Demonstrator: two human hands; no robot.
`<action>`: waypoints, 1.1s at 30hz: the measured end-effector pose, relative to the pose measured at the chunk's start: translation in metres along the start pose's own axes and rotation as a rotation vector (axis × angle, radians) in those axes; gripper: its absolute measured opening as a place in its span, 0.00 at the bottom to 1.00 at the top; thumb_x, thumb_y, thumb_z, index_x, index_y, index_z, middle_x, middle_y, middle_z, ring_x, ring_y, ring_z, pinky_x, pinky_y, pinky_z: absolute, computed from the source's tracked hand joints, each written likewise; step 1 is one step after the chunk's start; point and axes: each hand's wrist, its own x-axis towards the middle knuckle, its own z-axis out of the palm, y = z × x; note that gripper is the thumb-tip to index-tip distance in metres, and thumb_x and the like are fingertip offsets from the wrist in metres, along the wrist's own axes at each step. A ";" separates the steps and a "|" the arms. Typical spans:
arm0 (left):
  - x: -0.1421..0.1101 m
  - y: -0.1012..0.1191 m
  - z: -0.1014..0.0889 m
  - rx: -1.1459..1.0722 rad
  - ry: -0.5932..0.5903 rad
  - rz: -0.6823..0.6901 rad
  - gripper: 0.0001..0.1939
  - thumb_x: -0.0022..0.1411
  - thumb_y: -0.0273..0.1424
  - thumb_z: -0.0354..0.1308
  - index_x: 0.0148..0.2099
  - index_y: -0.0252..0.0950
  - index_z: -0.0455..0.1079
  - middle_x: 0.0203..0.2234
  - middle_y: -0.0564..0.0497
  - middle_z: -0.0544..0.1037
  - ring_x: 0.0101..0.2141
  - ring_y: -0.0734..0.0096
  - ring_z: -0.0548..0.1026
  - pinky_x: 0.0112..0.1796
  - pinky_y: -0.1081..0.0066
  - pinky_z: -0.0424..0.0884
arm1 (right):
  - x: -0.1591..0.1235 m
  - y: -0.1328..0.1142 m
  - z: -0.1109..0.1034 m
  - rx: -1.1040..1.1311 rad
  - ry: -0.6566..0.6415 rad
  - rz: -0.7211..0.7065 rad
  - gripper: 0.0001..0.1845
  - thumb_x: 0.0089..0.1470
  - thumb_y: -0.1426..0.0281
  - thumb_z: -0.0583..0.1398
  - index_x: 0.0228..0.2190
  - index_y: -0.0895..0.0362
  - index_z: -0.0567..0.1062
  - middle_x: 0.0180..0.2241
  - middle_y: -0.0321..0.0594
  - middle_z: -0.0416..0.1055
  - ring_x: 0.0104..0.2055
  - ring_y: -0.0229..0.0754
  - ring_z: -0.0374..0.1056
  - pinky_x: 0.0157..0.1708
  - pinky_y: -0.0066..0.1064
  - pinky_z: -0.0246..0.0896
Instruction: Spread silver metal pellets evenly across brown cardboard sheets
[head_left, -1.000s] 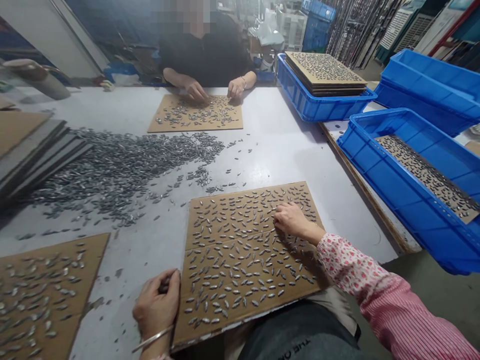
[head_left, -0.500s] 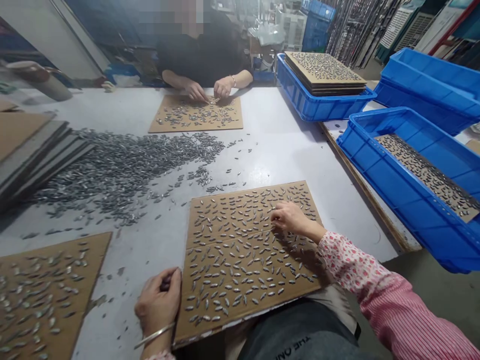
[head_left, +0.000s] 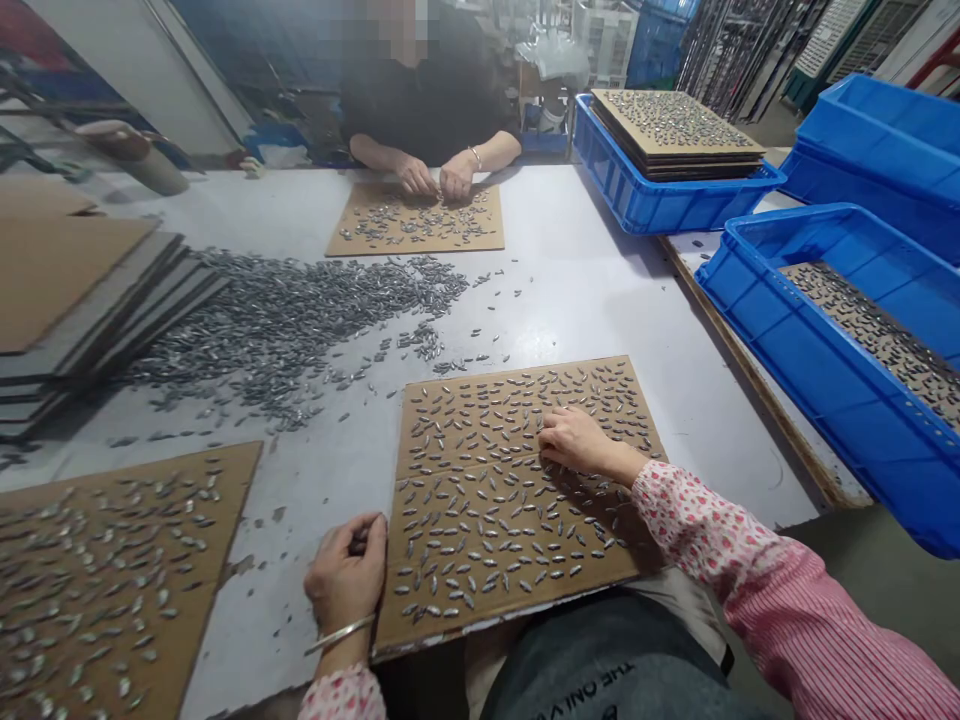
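A cardboard sheet (head_left: pixel 397 625) lies in front of me, covered with small silvery spindle-shaped metal pieces (head_left: pixel 491 520) spaced apart in many directions. Over its upper right part, my right hand (head_left: pixel 574 442) is closed, fingertips bunched together and pointing down at the pieces. Whatever it pinches is hidden by the fingers. My left hand (head_left: pixel 346 575), with a bangle at the wrist, rests against the sheet's left edge. Its fingers are curled towards the thumb around a dark hollow, and the contents cannot be made out. Beyond the sheet spreads a large loose heap of the same pieces (head_left: pixel 277 320).
Another covered cardboard sheet (head_left: pixel 232 520) lies at lower left, below stacked boards (head_left: pixel 67 260). Across the table (head_left: pixel 570 290), a co-worker's hands (head_left: pixel 435 178) work over a third sheet (head_left: pixel 487 235). Blue crates (head_left: pixel 675 205) with covered boards stand at right.
The camera view has shifted, so the table and boards appear further right. My right hand has moved slightly left across the sheet. My left hand stays at the sheet's edge.
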 end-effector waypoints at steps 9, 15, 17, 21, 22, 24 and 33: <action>-0.002 -0.001 -0.001 -0.007 -0.004 -0.002 0.14 0.56 0.40 0.55 0.34 0.35 0.74 0.25 0.52 0.72 0.25 0.73 0.69 0.32 0.72 0.67 | 0.000 0.002 -0.005 0.015 -0.016 -0.062 0.09 0.59 0.70 0.57 0.33 0.56 0.78 0.34 0.41 0.71 0.39 0.40 0.61 0.34 0.30 0.51; -0.002 -0.001 0.001 -0.008 -0.006 -0.009 0.14 0.57 0.40 0.55 0.34 0.35 0.74 0.25 0.52 0.72 0.25 0.73 0.69 0.32 0.72 0.67 | -0.001 0.003 -0.006 0.013 -0.023 -0.060 0.09 0.59 0.69 0.57 0.32 0.56 0.78 0.34 0.41 0.71 0.38 0.41 0.62 0.34 0.30 0.51; -0.002 -0.001 0.001 -0.008 -0.007 -0.007 0.14 0.57 0.40 0.55 0.34 0.35 0.75 0.25 0.52 0.72 0.25 0.73 0.69 0.32 0.72 0.67 | 0.001 0.003 0.001 0.027 0.001 -0.039 0.10 0.59 0.68 0.57 0.32 0.56 0.77 0.34 0.41 0.71 0.38 0.40 0.62 0.34 0.30 0.51; -0.002 0.000 0.000 -0.008 -0.009 0.002 0.14 0.57 0.40 0.55 0.34 0.35 0.74 0.25 0.52 0.72 0.25 0.73 0.69 0.32 0.72 0.67 | 0.011 -0.002 0.015 0.025 0.047 0.071 0.10 0.59 0.65 0.57 0.32 0.56 0.76 0.35 0.42 0.72 0.39 0.41 0.63 0.36 0.31 0.52; -0.002 0.001 0.000 -0.010 -0.009 0.002 0.14 0.57 0.40 0.55 0.33 0.35 0.74 0.25 0.52 0.72 0.25 0.73 0.69 0.32 0.72 0.67 | 0.013 -0.005 0.016 0.013 0.051 0.097 0.10 0.59 0.65 0.57 0.32 0.57 0.76 0.36 0.42 0.72 0.40 0.42 0.63 0.37 0.31 0.52; -0.002 0.002 -0.001 -0.013 -0.009 -0.001 0.14 0.57 0.40 0.55 0.33 0.35 0.74 0.24 0.52 0.72 0.25 0.73 0.68 0.32 0.72 0.67 | 0.017 -0.012 0.015 -0.017 0.048 0.129 0.10 0.58 0.66 0.57 0.31 0.58 0.76 0.37 0.44 0.72 0.41 0.43 0.63 0.39 0.32 0.53; -0.002 0.003 -0.002 -0.003 -0.019 -0.010 0.13 0.57 0.39 0.54 0.33 0.35 0.74 0.25 0.52 0.73 0.26 0.73 0.69 0.33 0.72 0.66 | 0.020 -0.017 0.009 -0.013 0.007 0.164 0.10 0.59 0.68 0.56 0.32 0.58 0.76 0.38 0.45 0.72 0.42 0.44 0.62 0.41 0.33 0.52</action>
